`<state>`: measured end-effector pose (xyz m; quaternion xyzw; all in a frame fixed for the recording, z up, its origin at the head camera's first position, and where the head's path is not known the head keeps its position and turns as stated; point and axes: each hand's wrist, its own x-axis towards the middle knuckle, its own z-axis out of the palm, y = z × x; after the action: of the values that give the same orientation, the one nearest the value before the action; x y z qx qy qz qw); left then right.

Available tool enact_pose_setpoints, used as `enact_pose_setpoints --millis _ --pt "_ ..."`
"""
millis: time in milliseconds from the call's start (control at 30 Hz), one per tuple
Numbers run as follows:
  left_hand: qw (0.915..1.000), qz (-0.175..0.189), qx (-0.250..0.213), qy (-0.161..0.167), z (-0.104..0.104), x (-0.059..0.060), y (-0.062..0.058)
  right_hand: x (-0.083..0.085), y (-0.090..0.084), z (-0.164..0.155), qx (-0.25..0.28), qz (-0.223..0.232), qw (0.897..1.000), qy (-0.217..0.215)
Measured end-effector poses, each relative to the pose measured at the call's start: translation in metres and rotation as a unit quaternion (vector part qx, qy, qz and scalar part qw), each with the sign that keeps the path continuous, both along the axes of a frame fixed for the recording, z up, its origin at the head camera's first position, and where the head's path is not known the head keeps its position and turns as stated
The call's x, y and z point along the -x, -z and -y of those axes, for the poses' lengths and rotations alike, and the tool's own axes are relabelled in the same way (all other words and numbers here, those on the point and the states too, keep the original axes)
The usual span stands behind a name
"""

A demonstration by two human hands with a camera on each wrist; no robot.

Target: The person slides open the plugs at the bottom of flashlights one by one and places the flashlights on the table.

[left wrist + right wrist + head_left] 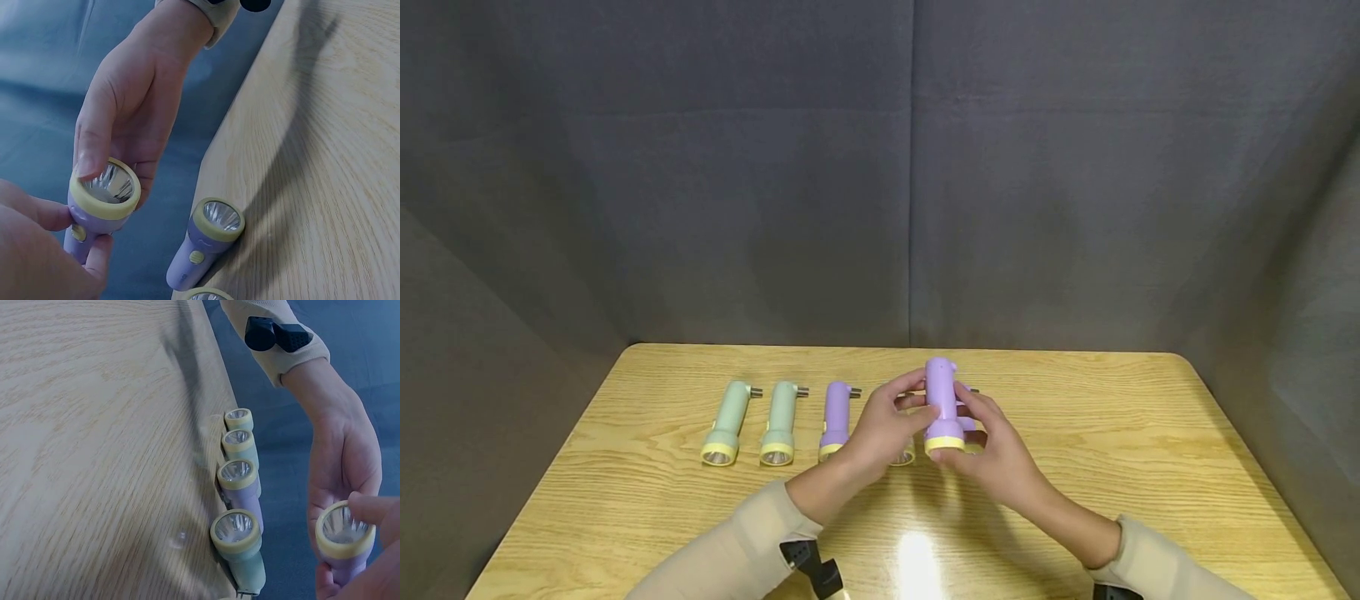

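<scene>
Hands both grip the purple flashlight (943,404), my left hand (880,433) and right hand (996,450) lifting it above the worktop (625,500), right of the green flashlights (752,421); next, likely setting it into line.

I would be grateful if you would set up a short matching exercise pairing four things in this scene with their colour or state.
Things:
1. Flashlight at the far left of the row
2. Flashlight third from the left
3. Flashlight between the hands
4. Table

Descriptions:
A. Purple, lying on the table
B. Light wood grain
C. Green, lying on the table
D. Purple, held above the table

Pairs: 1-C, 2-A, 3-D, 4-B
</scene>
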<state>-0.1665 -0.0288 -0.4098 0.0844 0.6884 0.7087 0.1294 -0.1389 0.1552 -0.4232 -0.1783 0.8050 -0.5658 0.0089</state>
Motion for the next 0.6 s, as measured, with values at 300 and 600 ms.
enact_pose_setpoints --millis 300,600 --pt "0.9999 -0.012 -0.004 -0.006 0.0043 0.0034 0.0037 0.0013 -0.0007 0.0007 0.078 0.02 0.996 -0.033" --pt "0.9995 -0.009 -0.018 -0.026 0.0052 0.0048 0.0066 0.0068 -0.0001 0.0023 0.12 0.048 0.992 -0.007"
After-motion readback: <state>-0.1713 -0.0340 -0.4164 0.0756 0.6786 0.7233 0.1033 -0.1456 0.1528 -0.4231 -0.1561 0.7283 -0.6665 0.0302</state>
